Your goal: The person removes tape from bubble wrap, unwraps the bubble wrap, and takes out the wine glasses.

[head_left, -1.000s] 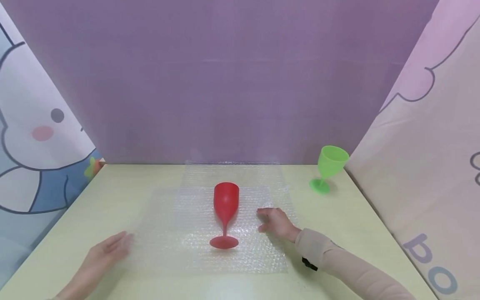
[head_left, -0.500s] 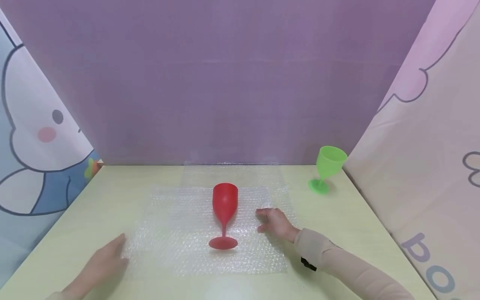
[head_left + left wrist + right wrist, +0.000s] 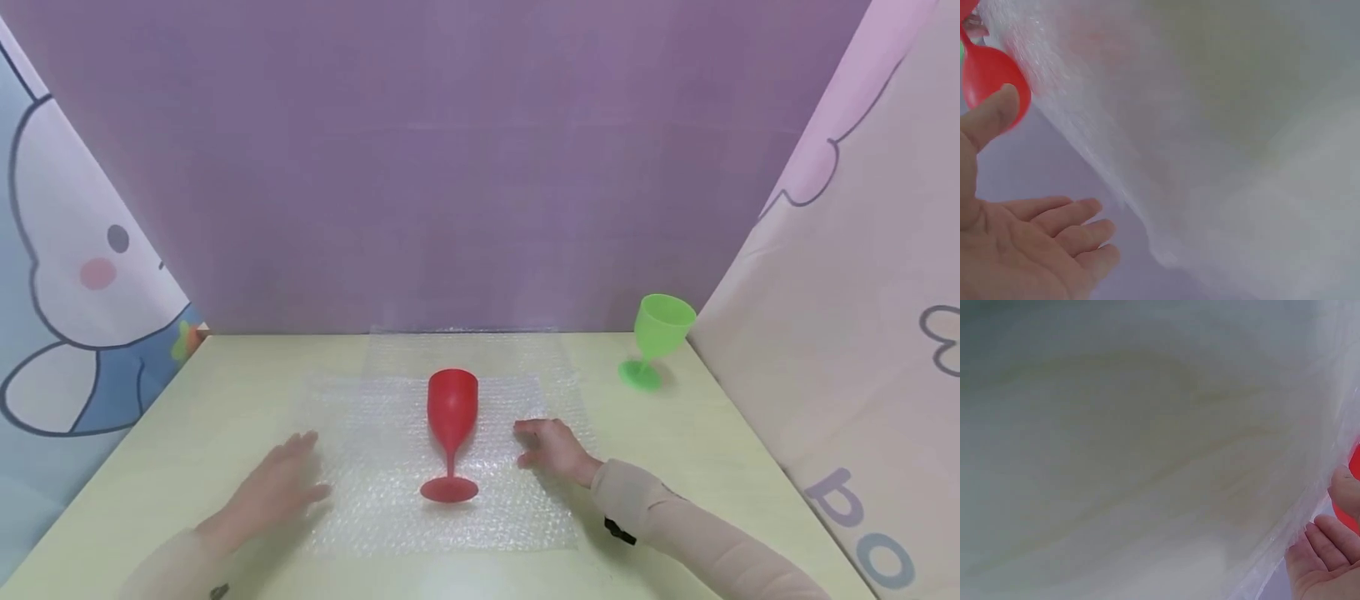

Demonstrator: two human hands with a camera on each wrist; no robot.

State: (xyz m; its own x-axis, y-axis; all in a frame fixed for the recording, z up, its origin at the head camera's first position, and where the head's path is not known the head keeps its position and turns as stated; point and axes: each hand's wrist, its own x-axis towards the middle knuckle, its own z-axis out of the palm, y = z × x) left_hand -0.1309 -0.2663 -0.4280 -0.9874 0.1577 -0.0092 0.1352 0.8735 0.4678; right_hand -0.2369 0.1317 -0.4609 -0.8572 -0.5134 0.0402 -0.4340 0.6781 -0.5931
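A red plastic goblet (image 3: 452, 404) lies on a clear sheet of bubble wrap (image 3: 517, 517), its bowl toward the back and its round foot toward me. To the left of the goblet, over the wrap's left edge, is my left hand (image 3: 273, 487). Its fingers are extended and it holds nothing; the left wrist view shows the palm (image 3: 1016, 250) and spread thumb. On the wrap's right part my right hand (image 3: 557, 452) rests with relaxed fingers, apart from the goblet. Only part of it, by the wrap's edge, appears in the right wrist view.
An upright green goblet (image 3: 663, 329) stands at the table's back right. Another layer of bubble wrap (image 3: 465, 346) reaches to the back edge of the pale table (image 3: 675, 467). A purple panel (image 3: 465, 167) rises behind, with printed cloths at both sides.
My left hand has let go of the wrap's left edge and moved right and away from me, closer to the goblet. The right hand has stayed in place.
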